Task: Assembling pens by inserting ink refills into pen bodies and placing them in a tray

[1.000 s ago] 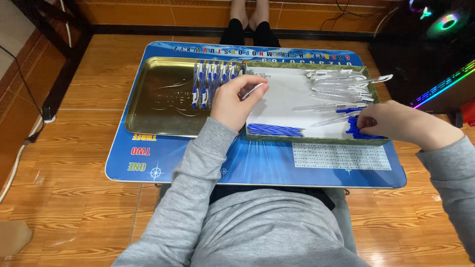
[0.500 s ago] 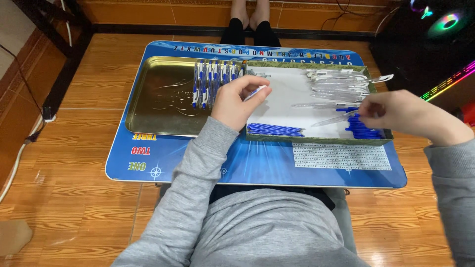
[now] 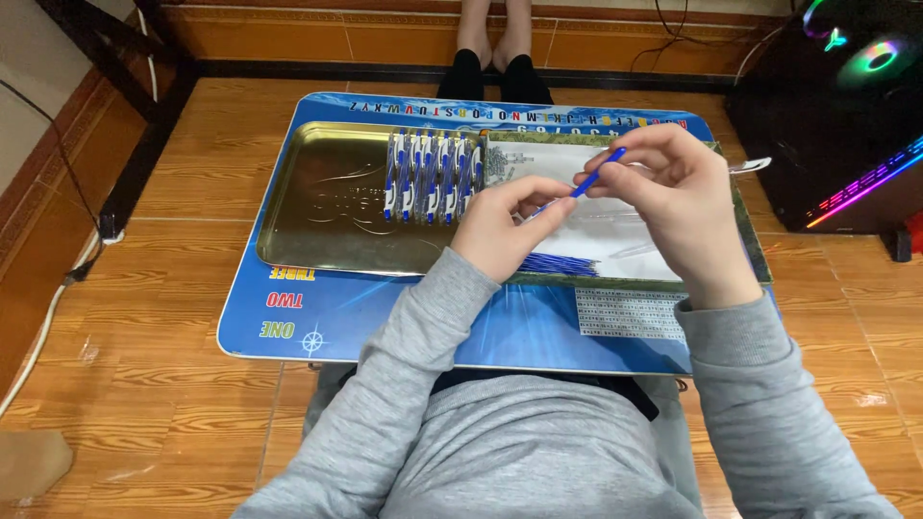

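My right hand (image 3: 673,197) pinches a small blue pen part (image 3: 598,172) above the white sheet (image 3: 615,231). My left hand (image 3: 505,226) holds a clear pen barrel (image 3: 538,208), its tip meeting the blue part. Both hands hover over the tray area on a blue lap table (image 3: 385,317). A row of several assembled blue-and-white pens (image 3: 433,176) lies in the gold metal tray (image 3: 327,207), just left of my left hand. A bundle of blue refills (image 3: 558,264) lies below my left hand.
Another person's feet and dark trouser legs (image 3: 495,58) are beyond the table's far edge. A black computer case with coloured lights (image 3: 846,106) stands at the right. A dark table leg (image 3: 144,115) and a cable (image 3: 58,288) are on the wooden floor at left.
My right hand lifted from the tray's right front corner with the blue part and moved left and up to meet my left hand. My left hand stayed nearly still.
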